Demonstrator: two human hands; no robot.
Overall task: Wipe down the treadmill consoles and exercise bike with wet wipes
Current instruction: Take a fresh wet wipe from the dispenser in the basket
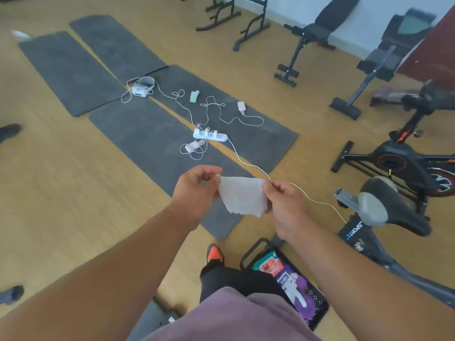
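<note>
A white wet wipe (242, 194) hangs spread between both hands at chest height. My left hand (195, 190) pinches its upper left corner and my right hand (286, 207) pinches its right edge. To the right stands a black exercise bike; its grey and black saddle (389, 205) is close to my right hand, and its flywheel and frame (398, 163) lie farther back. On the floor by my feet sits a black basket (317, 313) holding wet wipe packs (267, 263).
Dark grey floor mats (147, 134) cover the wooden floor ahead, carrying a white power strip (209, 135), chargers and trailing white cables. Black weight benches (317, 38) and racks stand at the back. Another person's shoes show at the left edge (9, 131).
</note>
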